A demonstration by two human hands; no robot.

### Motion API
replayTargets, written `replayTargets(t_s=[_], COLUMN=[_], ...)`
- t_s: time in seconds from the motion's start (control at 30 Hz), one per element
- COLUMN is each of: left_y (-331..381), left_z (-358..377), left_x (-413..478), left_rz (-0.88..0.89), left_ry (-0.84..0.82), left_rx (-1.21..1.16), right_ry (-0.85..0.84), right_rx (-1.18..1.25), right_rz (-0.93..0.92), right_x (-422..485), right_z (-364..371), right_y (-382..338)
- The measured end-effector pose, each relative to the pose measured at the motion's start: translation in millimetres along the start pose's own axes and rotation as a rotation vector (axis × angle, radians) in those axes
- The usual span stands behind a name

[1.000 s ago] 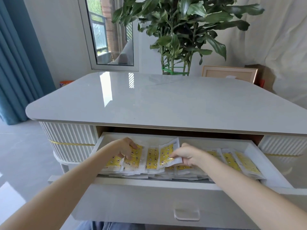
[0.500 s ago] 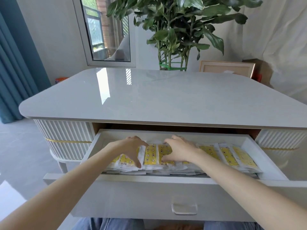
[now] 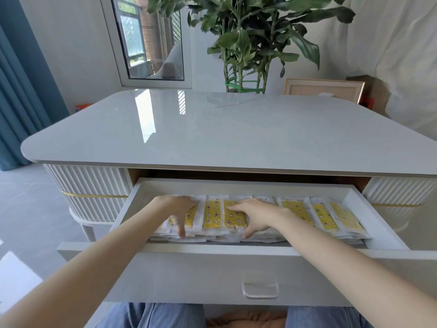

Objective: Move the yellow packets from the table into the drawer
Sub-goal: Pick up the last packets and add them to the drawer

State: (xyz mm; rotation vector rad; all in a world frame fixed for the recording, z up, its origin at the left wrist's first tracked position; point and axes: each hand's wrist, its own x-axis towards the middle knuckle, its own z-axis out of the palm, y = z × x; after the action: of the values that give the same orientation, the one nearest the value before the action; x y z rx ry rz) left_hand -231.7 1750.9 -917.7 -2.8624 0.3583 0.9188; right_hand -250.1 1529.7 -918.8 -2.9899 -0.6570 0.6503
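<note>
The white drawer (image 3: 236,263) is pulled out under the glossy tabletop (image 3: 236,133). Several yellow packets (image 3: 324,216) with cartoon prints lie side by side in it, stacked in layers. My left hand (image 3: 177,209) lies flat on the leftmost packets, fingers spread and pressing down. My right hand (image 3: 253,214) rests flat on the packets in the middle, with the thumb at their front edge. One packet (image 3: 212,214) shows between the two hands. No packet is seen on the tabletop.
A potted plant (image 3: 246,43) and a framed picture (image 3: 324,89) stand behind the table. An open window (image 3: 146,41) and a blue curtain (image 3: 21,95) are at the left. My knees in blue trousers (image 3: 151,316) are under the drawer front, which has a clear handle (image 3: 260,290).
A second ago my right hand held one packet tilted up; it now lies flat in the row. Both hands have flattened onto the packets.
</note>
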Motion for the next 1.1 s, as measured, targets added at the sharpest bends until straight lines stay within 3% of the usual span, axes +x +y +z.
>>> replayTargets(t_s=[0.13,0.37,0.6,0.87,1.0,1.1], left_y=[3,40,70,69,61,54], left_z=[-3,2,33,49,40,32], left_x=[-14,-79,-112,-102,-91,-80], left_rz=[0.035,0.081,-0.025,-0.038,0.037,0.089], left_ry=[0.147,0.707,1.117,1.343,1.368,1.354], left_rx=[-0.172,-0.441,-0.521,-0.469,-0.476,-0.355], right_ry=[0.134,0.617,0.916,1.212,1.316,1.313], right_rx=[0.177,0.417,0.342,0.217,0.156,0.101], right_rz=[0.024,0.088,0.156,0.104,-0.034,-0.150], right_x=[-16,-77,-104,-94,-80,-67], right_z=[-14,-21,15,27,23,16], right_y=[-2,-22,-34,-30,-23,-8])
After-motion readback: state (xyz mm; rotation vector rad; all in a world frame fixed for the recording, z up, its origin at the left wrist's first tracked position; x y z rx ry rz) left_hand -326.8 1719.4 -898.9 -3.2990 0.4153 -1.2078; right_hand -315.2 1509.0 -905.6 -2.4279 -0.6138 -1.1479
